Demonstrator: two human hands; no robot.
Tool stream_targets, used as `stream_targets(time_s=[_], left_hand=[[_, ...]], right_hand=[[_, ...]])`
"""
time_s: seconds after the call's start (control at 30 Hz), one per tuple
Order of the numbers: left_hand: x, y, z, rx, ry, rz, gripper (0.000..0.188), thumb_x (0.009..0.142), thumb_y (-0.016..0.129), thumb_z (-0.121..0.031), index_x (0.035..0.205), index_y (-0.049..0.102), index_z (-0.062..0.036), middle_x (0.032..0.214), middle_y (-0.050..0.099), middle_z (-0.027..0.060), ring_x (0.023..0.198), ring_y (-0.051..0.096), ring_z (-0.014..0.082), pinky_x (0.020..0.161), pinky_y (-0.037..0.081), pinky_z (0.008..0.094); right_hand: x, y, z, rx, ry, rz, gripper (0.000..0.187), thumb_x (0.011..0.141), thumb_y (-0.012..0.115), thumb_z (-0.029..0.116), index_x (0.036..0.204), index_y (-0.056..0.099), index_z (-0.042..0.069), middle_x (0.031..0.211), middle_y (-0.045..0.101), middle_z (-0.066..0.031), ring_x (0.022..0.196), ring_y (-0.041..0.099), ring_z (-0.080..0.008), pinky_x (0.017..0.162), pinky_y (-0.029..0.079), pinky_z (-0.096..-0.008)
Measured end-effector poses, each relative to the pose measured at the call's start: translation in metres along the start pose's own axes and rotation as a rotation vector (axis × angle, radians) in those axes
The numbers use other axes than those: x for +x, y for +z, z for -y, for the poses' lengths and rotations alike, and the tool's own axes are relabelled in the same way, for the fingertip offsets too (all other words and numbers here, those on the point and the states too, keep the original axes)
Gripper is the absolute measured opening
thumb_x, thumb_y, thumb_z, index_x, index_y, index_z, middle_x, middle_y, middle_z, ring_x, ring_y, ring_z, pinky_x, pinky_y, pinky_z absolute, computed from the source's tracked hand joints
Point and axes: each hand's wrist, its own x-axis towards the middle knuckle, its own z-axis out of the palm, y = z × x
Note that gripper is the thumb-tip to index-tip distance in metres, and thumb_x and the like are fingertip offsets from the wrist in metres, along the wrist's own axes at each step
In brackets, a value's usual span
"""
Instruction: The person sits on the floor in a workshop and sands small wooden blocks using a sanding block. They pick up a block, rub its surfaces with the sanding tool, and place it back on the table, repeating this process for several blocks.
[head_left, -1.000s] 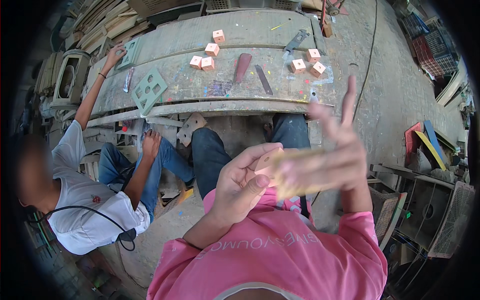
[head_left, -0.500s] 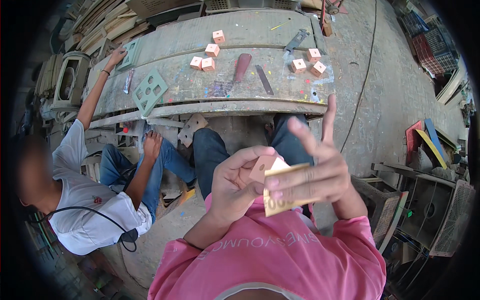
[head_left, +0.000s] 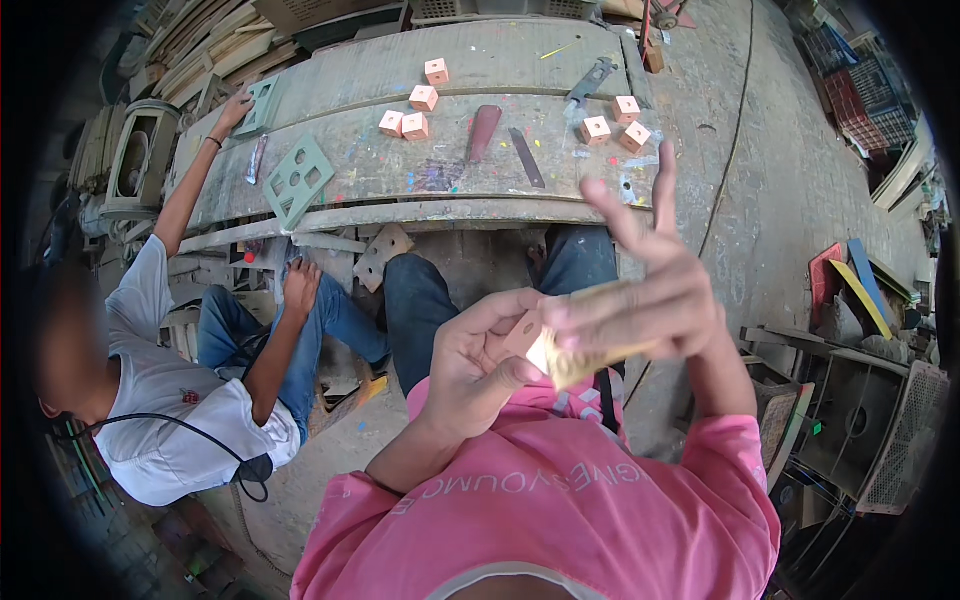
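Above my lap, my left hand (head_left: 470, 365) grips a pale pink wooden cube (head_left: 524, 335) with a round hole in its face. My right hand (head_left: 668, 300) pinches a folded piece of yellow sandpaper (head_left: 578, 368) against the cube's right side. Its thumb side and fingertips are blurred by motion, and two fingers point up, away from the sheet. Beyond my hands, similar cubes (head_left: 415, 126) stand in two loose groups on the workbench (head_left: 360, 180).
Between the groups lie a dark red-handled tool (head_left: 484, 132) and a flat metal strip (head_left: 527, 158). A pale green plate with holes (head_left: 298, 183) rests further left. A person (head_left: 170, 400) sits at my left, one hand on another green plate (head_left: 262, 106). Crates (head_left: 855, 90) stand at right.
My right hand has shifted a little up and to the right, carrying the sandpaper across the cube. My left hand has barely moved and keeps its hold.
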Motion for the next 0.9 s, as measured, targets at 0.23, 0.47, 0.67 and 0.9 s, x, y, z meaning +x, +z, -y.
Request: stream_targets(time_s=[0.23,0.47,0.67,0.9], left_hand=[[0.003,0.007,0.001,-0.062,-0.018,-0.036,0.055,0.086,0.071,-0.024,0.127,0.047,0.0054,0.120,0.059,0.0138,0.114,0.056,0.0188,0.098,0.044,0.0319],[0.002,0.006,0.002,-0.103,-0.041,-0.036,0.058,0.085,0.072,-0.025,0.127,0.047,0.0057,0.120,0.058,0.0142,0.115,0.056,0.0194,0.098,0.044,0.0330],[0.001,0.007,0.001,-0.018,-0.035,-0.021,0.059,0.083,0.075,-0.025,0.126,0.048,0.0044,0.119,0.059,0.0141,0.113,0.056,0.0186,0.096,0.045,0.0315],[0.000,-0.003,0.009,-0.012,0.197,0.186,0.057,0.084,0.073,-0.024,0.128,0.048,0.0033,0.126,0.054,0.0187,0.113,0.056,0.0221,0.091,0.048,0.0351]], right_hand=[[0.002,0.001,0.003,0.045,-0.007,-0.011,0.015,0.084,0.061,0.026,0.085,0.076,0.025,0.099,0.072,0.0107,0.133,0.044,-0.0300,0.106,-0.023,-0.0643],[0.001,-0.002,0.009,0.019,-0.019,0.028,0.017,0.084,0.059,0.026,0.085,0.076,0.022,0.098,0.072,0.0098,0.131,0.046,-0.0322,0.104,-0.021,-0.0679],[0.006,-0.004,0.016,-0.006,-0.020,0.014,0.016,0.081,0.061,0.020,0.087,0.076,0.023,0.100,0.072,0.0101,0.124,0.054,-0.0275,0.103,-0.021,-0.0687],[-0.001,-0.021,-0.007,-0.324,0.223,-0.041,0.020,0.080,0.061,0.021,0.093,0.076,0.021,0.104,0.072,0.0013,0.128,0.047,-0.0409,0.108,-0.014,-0.0630]])
